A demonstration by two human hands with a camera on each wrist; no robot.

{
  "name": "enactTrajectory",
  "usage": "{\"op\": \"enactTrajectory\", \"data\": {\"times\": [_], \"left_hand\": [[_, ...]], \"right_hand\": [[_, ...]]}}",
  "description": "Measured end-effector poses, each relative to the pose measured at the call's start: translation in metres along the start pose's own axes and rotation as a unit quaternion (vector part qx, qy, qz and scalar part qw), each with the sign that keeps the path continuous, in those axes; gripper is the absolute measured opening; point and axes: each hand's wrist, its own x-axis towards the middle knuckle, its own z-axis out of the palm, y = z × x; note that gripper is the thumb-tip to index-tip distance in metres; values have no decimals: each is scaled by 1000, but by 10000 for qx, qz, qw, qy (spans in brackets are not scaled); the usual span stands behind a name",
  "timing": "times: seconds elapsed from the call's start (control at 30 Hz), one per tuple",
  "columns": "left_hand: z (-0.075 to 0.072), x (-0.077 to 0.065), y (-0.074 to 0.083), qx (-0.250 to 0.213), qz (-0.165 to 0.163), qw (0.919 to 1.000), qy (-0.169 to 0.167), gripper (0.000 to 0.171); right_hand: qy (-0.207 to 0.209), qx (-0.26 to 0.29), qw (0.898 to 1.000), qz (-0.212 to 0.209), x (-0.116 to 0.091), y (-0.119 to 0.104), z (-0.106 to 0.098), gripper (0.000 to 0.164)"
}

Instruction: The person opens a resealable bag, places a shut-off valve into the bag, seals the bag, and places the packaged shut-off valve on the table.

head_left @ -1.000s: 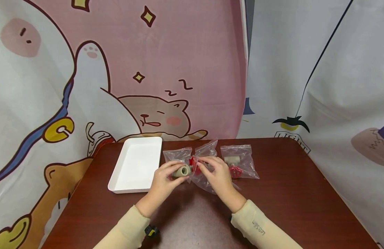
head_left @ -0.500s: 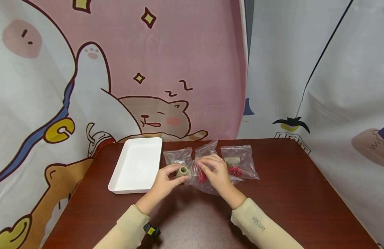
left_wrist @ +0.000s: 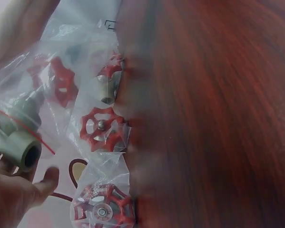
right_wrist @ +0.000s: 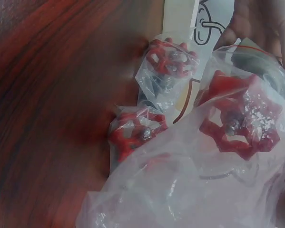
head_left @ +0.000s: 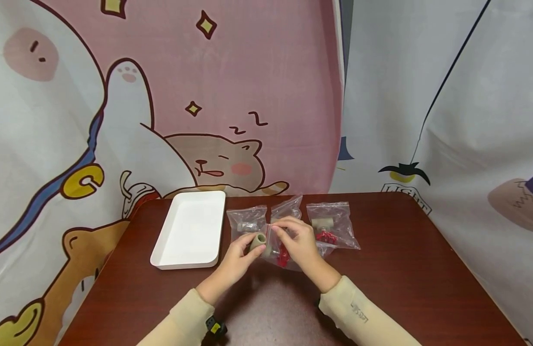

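My left hand (head_left: 235,259) grips the grey-green pipe body of a valve (head_left: 258,241), its round opening facing up. The valve's red handwheel (right_wrist: 242,118) lies inside a clear zip bag (right_wrist: 180,194), while the pipe end (left_wrist: 25,152) sticks out past the bag's red seal strip (left_wrist: 28,129). My right hand (head_left: 297,238) pinches the bag at its mouth, thumb against fingers. Behind the hands lie other bagged valves: a bag (head_left: 247,215) at the left, one (head_left: 287,208) in the middle, and a bagged valve (head_left: 323,226) at the right with a red wheel.
To the left on the dark wooden table (head_left: 400,269) stands a shallow white tray (head_left: 188,230). A curtain with cartoon animals (head_left: 249,72) hangs right behind the table's far edge.
The left hand has moved slightly right, tipping the valve's opening upward. The red handwheel has swung down and right within the bag. The right hand keeps its pinch in nearly the same place.
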Motion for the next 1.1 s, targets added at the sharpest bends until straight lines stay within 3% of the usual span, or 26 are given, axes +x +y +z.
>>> {"op": "enactTrajectory", "data": {"times": [0.2,0.33,0.43,0.57,0.67,0.83,1.1], "left_hand": [[13,1,-26,366,354,9985,194,34],[16,0,-30,406,492,9976,251,37],[18,-1,-31,496,513,9971,281,50],[19,-2,-34,659,891,9923,557,65],[18,-3,-35,481,1156,9890,792,61],[14,-3,-30,82,1018,9903,939,49],[9,-1,-23,530,1293,9854,970,38]], "right_hand": [[81,112,9999,-50,2,-2,1,7],[139,93,9998,-49,3,-3,2,6],[143,66,9999,-2,4,-4,2,5],[128,38,9999,77,4,-4,-1,5],[182,50,9997,134,6,-3,-4,6],[244,90,9995,197,8,-1,-10,6],[53,401,9981,466,8,1,-17,8]]}}
